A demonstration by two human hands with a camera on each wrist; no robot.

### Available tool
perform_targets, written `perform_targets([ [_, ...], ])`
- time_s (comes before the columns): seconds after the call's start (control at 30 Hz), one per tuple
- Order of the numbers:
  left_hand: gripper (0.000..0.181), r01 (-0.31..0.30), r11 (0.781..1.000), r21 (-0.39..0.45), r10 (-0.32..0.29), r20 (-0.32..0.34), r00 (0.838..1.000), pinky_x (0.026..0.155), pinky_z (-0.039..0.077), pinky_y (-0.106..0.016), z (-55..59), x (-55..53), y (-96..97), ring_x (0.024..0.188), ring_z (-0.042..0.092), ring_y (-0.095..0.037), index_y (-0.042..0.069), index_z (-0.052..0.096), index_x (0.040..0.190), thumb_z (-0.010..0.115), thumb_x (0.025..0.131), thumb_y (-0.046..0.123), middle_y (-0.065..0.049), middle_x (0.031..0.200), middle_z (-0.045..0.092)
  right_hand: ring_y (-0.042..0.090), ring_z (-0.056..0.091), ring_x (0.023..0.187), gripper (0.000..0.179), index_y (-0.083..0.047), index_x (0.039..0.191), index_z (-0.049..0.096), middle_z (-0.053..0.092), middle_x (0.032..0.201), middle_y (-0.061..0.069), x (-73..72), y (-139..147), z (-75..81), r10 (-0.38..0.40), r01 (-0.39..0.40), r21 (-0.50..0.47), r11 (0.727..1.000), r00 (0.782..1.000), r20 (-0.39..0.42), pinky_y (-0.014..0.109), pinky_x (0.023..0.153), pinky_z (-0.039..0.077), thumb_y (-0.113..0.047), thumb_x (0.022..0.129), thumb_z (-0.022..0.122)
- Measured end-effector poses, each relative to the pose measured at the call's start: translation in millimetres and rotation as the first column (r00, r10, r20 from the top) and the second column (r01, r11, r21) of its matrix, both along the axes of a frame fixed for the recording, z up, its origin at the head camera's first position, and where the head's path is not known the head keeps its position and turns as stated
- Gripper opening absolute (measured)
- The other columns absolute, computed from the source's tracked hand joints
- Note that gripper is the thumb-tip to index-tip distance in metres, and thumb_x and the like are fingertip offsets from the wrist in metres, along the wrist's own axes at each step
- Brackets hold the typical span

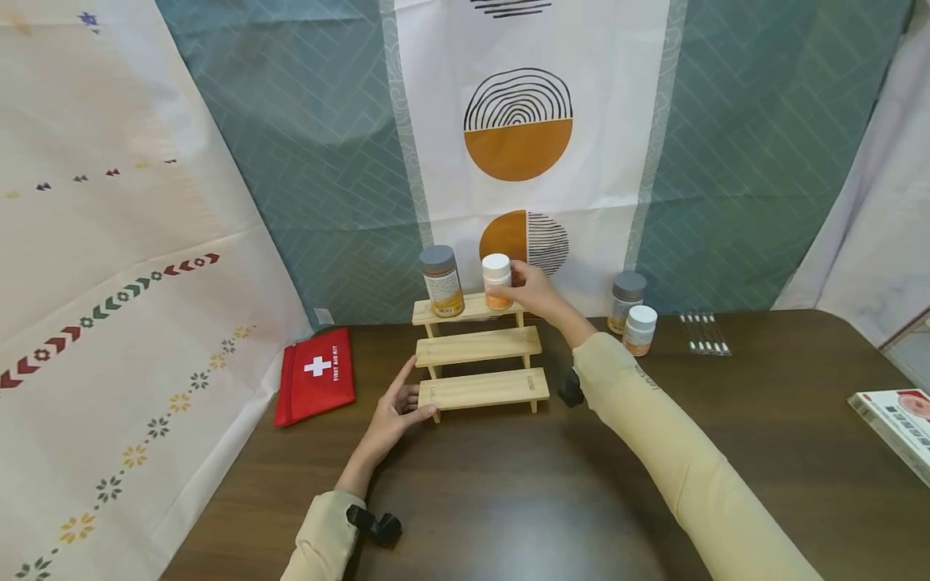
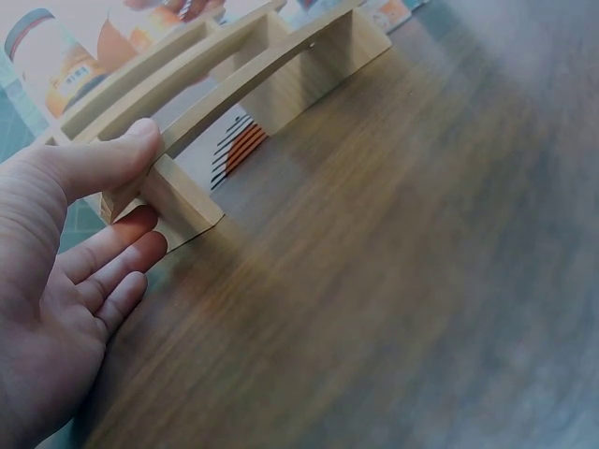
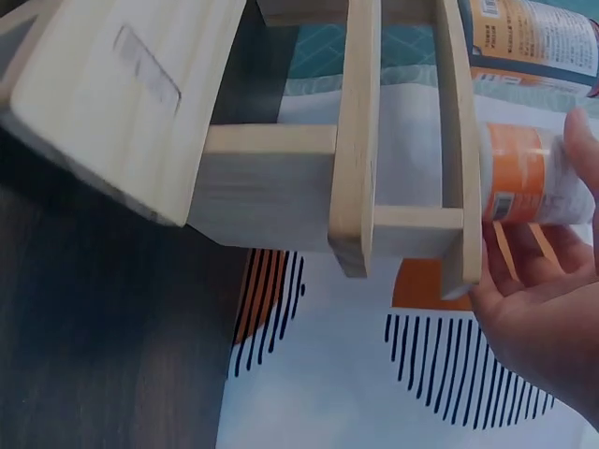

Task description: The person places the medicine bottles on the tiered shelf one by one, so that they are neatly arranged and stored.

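Note:
A three-tier wooden shelf (image 1: 483, 388) stands on the table. My left hand (image 1: 393, 417) holds the left end of its lowest step, the thumb on the step's edge and the fingers around the side, as the left wrist view shows. On the right half of the top step is a small white pill bottle (image 1: 497, 278) with an orange label. My right hand (image 1: 534, 288) grips this bottle from the right, between thumb and fingers. Left of it on the same step stands a larger grey-capped bottle (image 1: 441, 282) with a white and yellow label.
A red first aid kit pouch (image 1: 316, 376) lies left of the shelf. To the right stand another grey-capped bottle (image 1: 625, 300) and a white-capped bottle (image 1: 640, 330), beside a pack of cotton swabs (image 1: 705, 334). A white box (image 1: 897, 428) lies at the right edge. Patterned cloth (image 1: 327, 161) hangs behind.

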State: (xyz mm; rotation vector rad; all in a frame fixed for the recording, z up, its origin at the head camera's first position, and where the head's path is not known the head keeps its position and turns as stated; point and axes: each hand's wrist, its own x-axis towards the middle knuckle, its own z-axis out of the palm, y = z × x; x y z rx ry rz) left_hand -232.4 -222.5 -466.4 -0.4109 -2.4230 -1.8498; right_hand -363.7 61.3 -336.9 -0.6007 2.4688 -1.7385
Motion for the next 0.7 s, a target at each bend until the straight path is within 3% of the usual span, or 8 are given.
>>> perform_targets([
  [0.47, 0.091, 0.002, 1.0, 0.005, -0.002, 0.011, 1.0, 0.087, 0.048, -0.018, 0.6, 2.3, 0.0, 0.095, 0.063, -0.003, 0.023, 0.02, 0.157, 0.071, 0.086, 0.0, -0.031, 0.125, 0.059, 0.037, 0.047, 0.131, 0.062, -0.004, 0.146, 0.04, 0.049, 0.143, 0.021, 13.8, 26, -9.1, 0.024, -0.023, -0.052, 0.998, 0.999, 0.033, 0.051, 0.108, 0.04, -0.022, 0.093, 0.066],
  [0.7, 0.092, -0.002, 1.0, 0.01, 0.002, 0.015, 1.0, 0.087, 0.048, -0.018, 0.9, 1.7, 1.4, 0.096, 0.063, -0.002, 0.023, 0.02, 0.157, 0.071, 0.085, 0.0, -0.031, 0.124, 0.06, 0.037, 0.047, 0.129, 0.059, 0.0, 0.145, 0.041, 0.05, 0.141, 0.023, 19.8, 33, -20.4, -0.011, 0.012, -0.077, 0.997, 1.0, 0.021, 0.049, 0.108, 0.041, -0.019, 0.094, 0.064],
])
